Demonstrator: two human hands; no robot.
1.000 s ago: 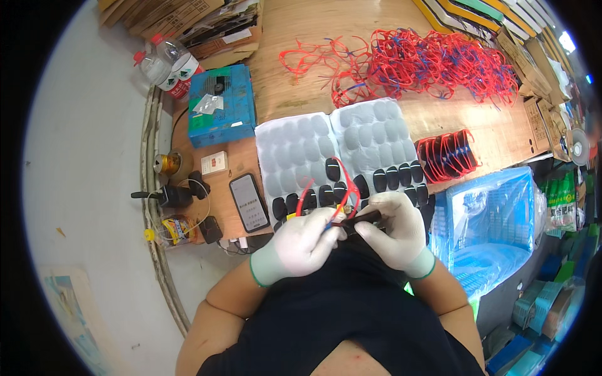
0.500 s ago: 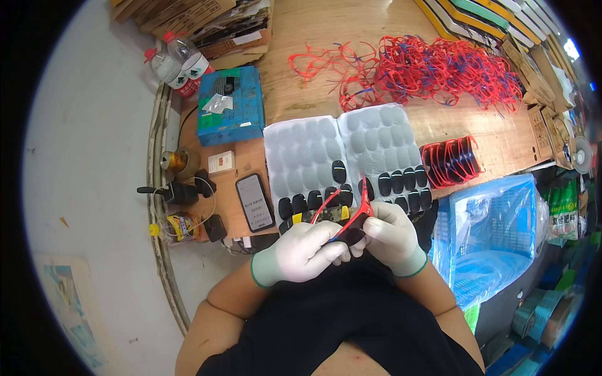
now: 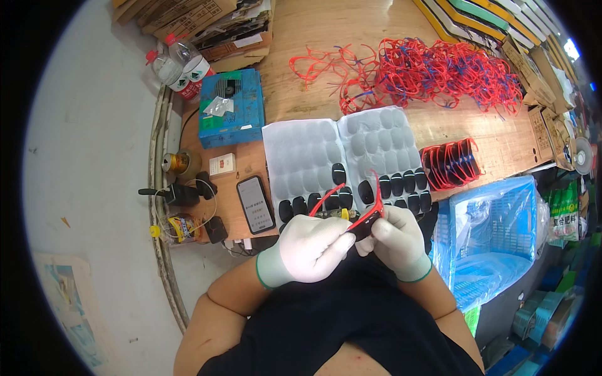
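Note:
Both of my hands wear white gloves and hold one red glasses frame (image 3: 378,199) in front of me. My left hand (image 3: 310,249) is closed on one side of it, and my right hand (image 3: 400,241) pinches the other side. Between the fingers sits a dark lens (image 3: 364,230), against the frame's rim. The frame's thin red temples point away from me. Just beyond lie two white moulded trays (image 3: 301,147) with rows of hollows; black lenses (image 3: 339,173) fill the nearer rows. A yellow-marked item (image 3: 344,214) is mostly hidden behind my hands.
A tangled heap of red and blue glasses frames (image 3: 445,72) covers the far right. A row of red glasses with dark lenses (image 3: 450,164) stands right of the trays. A phone (image 3: 256,203) and a blue box (image 3: 231,108) lie left; a blue crate (image 3: 489,235) is lower right.
The glasses frame has turned and shifted slightly right in my hands. My left fingers have closed more over its side, and the yellow-and-camouflage item is now more covered.

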